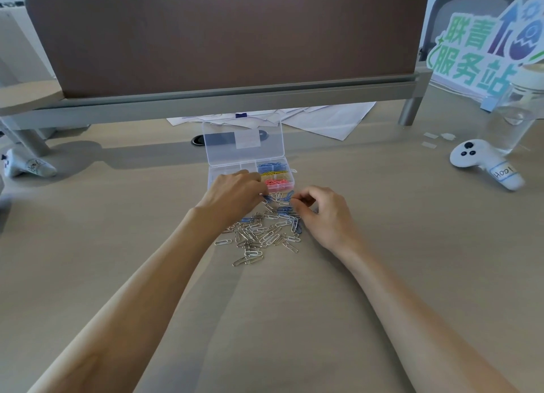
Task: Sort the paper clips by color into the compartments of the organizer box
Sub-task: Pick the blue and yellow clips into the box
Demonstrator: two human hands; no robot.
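A clear organizer box (226, 172) with its lid (244, 141) raised stands on the desk. Its right compartments hold blue clips (271, 166), yellow clips (273, 174) and pink clips (276, 182). In front of it lies a loose pile of paper clips (263, 233), mostly silver and white with some blue ones. My left hand (232, 195) reaches over the pile's far edge and pinches a blue clip (268, 199) at its fingertips. My right hand (322, 213) is at the pile's right edge, its fingers curled and pinching at blue clips there.
A brown divider panel (223, 36) on a grey rail stands behind the box, with white papers (326, 119) under it. A white controller (482, 163) and a clear bottle (513, 119) sit at the right, another controller (26, 164) at the left.
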